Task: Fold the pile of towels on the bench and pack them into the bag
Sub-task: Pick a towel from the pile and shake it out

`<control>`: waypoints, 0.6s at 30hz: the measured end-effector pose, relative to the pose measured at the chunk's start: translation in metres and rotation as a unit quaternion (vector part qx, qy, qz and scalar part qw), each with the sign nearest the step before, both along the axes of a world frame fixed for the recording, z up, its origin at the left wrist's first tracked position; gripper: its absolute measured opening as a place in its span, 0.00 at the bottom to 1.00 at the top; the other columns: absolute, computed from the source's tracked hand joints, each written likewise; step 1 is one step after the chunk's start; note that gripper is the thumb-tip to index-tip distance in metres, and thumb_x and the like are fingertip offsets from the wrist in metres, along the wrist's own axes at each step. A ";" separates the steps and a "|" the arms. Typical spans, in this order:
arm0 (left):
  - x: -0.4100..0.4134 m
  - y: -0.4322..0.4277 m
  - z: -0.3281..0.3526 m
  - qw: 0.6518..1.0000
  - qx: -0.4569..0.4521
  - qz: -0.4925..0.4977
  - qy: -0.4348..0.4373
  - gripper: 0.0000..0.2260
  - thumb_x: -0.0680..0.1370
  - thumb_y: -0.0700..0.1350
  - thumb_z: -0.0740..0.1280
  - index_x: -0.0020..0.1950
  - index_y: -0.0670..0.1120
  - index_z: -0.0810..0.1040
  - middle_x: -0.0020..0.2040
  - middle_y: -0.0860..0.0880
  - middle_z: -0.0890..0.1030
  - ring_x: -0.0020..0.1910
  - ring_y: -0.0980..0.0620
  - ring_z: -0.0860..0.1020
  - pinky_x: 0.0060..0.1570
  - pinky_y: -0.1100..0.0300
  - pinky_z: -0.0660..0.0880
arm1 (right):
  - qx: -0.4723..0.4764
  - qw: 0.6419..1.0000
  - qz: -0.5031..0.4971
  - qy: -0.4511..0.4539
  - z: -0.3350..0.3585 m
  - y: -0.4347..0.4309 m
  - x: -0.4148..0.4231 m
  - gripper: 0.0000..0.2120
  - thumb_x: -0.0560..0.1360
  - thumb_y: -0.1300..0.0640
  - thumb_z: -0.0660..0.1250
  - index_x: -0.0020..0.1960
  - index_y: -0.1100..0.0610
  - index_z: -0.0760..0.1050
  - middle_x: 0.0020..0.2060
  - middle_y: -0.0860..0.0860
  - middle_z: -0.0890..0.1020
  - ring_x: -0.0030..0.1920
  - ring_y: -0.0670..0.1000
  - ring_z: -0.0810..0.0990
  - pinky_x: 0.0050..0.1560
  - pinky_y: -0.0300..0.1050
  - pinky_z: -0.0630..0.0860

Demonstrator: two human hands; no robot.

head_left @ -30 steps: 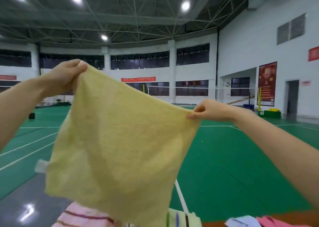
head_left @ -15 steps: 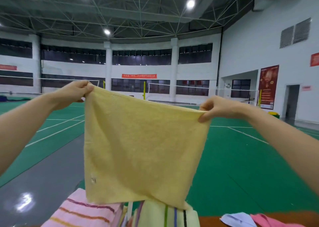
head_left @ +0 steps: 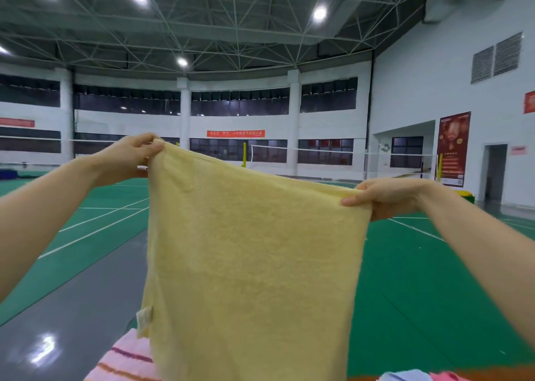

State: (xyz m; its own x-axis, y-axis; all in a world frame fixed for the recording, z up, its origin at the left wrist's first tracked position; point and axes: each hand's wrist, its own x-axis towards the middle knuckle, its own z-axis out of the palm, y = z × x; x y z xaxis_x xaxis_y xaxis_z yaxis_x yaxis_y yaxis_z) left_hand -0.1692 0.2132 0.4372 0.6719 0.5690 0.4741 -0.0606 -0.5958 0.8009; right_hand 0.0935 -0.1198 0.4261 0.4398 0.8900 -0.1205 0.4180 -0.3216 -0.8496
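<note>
A pale yellow towel (head_left: 252,264) hangs spread out in front of me, held up in the air by its two top corners. My left hand (head_left: 130,156) pinches the upper left corner. My right hand (head_left: 385,196) pinches the upper right corner, a little lower. The towel's bottom edge runs out of the frame. A pink striped towel (head_left: 121,363) lies below at the bottom left, partly hidden behind the yellow one. Bits of a light blue towel (head_left: 402,376) and a pink towel (head_left: 445,377) show at the bottom right. The bag is not in view.
An orange-brown strip of the bench (head_left: 362,377) shows at the bottom edge. Beyond lie a green sports court floor (head_left: 419,279), a grey floor strip (head_left: 72,308) and a far net (head_left: 318,152).
Both hands have spread the yellow towel wider and flatter. The view has tilted up, so less of the towel pile shows at the bottom.
</note>
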 end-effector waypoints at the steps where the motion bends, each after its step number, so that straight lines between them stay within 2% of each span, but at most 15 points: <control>1: 0.000 0.001 -0.001 1.000 -0.012 -0.005 -0.007 0.08 0.82 0.46 0.56 0.51 0.44 0.72 0.47 0.47 0.72 0.46 0.50 0.73 0.47 0.56 0.73 | 0.034 0.999 0.017 0.036 -0.004 -0.001 0.004 0.27 0.57 0.50 0.80 0.48 0.63 0.75 0.41 0.53 0.81 0.40 0.48 0.81 0.39 0.38 0.79; 3: 0.001 0.002 -0.002 0.999 -0.039 -0.018 -0.016 0.09 0.81 0.46 0.56 0.52 0.43 0.74 0.46 0.48 0.74 0.45 0.52 0.75 0.48 0.57 0.74 | 0.087 0.993 0.037 0.075 -0.011 -0.002 0.008 0.37 0.46 0.48 0.84 0.49 0.63 0.75 0.39 0.53 0.83 0.39 0.49 0.83 0.38 0.39 0.79; 6: 0.000 -0.001 -0.002 0.997 -0.068 -0.042 -0.020 0.08 0.81 0.42 0.57 0.51 0.41 0.75 0.38 0.50 0.78 0.34 0.58 0.78 0.38 0.64 0.78 | 0.099 0.991 0.043 0.078 -0.015 -0.001 0.007 0.42 0.42 0.50 0.85 0.50 0.64 0.74 0.37 0.52 0.83 0.37 0.49 0.82 0.35 0.39 0.79; 9: -0.001 -0.003 0.000 0.997 -0.070 -0.035 0.014 0.08 0.80 0.40 0.59 0.53 0.39 0.75 0.46 0.45 0.77 0.43 0.51 0.77 0.43 0.59 0.79 | 0.143 0.983 0.035 0.112 -0.017 -0.001 0.007 0.45 0.39 0.50 0.85 0.52 0.63 0.75 0.38 0.53 0.84 0.37 0.50 0.84 0.35 0.41 0.80; 11: 0.000 -0.003 0.000 0.996 -0.086 -0.023 0.021 0.08 0.80 0.41 0.59 0.54 0.39 0.75 0.48 0.45 0.76 0.45 0.50 0.76 0.44 0.57 0.77 | 0.189 0.970 0.016 0.152 -0.019 0.001 0.007 0.44 0.38 0.51 0.85 0.52 0.61 0.76 0.38 0.54 0.85 0.37 0.51 0.84 0.33 0.42 0.80; 13: 0.004 -0.003 0.000 0.994 -0.113 0.001 0.011 0.08 0.81 0.41 0.59 0.54 0.39 0.75 0.48 0.45 0.76 0.44 0.51 0.75 0.44 0.58 0.74 | 0.215 0.962 -0.028 0.166 -0.021 0.004 0.007 0.39 0.44 0.49 0.84 0.51 0.60 0.77 0.37 0.54 0.84 0.36 0.51 0.84 0.32 0.43 0.80; 14: 0.007 -0.004 0.000 0.991 -0.131 0.013 0.003 0.08 0.81 0.41 0.58 0.52 0.40 0.75 0.46 0.46 0.75 0.42 0.52 0.74 0.42 0.59 0.73 | 0.220 0.958 -0.051 0.176 -0.022 0.006 0.008 0.31 0.53 0.48 0.82 0.50 0.60 0.77 0.35 0.53 0.84 0.34 0.50 0.83 0.32 0.43 0.79; 16: 0.013 -0.008 0.001 0.982 -0.186 0.014 -0.024 0.11 0.82 0.41 0.55 0.46 0.41 0.74 0.39 0.47 0.72 0.35 0.55 0.73 0.36 0.63 0.74 | 0.246 0.938 -0.117 0.216 -0.021 0.011 0.007 0.12 0.71 0.50 0.69 0.46 0.59 0.76 0.29 0.51 0.82 0.28 0.49 0.81 0.29 0.41 0.78; 18: 0.019 -0.012 0.005 0.960 -0.270 0.018 -0.068 0.10 0.82 0.40 0.54 0.45 0.42 0.72 0.37 0.48 0.70 0.31 0.56 0.70 0.26 0.66 0.75 | 0.261 0.912 -0.220 0.227 -0.020 0.023 0.007 0.08 0.75 0.54 0.66 0.44 0.60 0.76 0.27 0.52 0.81 0.25 0.49 0.80 0.26 0.41 0.78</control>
State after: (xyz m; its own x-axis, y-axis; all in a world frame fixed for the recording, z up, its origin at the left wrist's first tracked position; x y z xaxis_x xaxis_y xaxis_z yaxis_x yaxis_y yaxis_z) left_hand -0.1499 0.2010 0.4423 0.6005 0.7779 0.1852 -0.1739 -0.0990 0.9798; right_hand 0.1002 -0.0964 0.4065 0.7782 0.6279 0.0110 -0.0869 0.1250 -0.9883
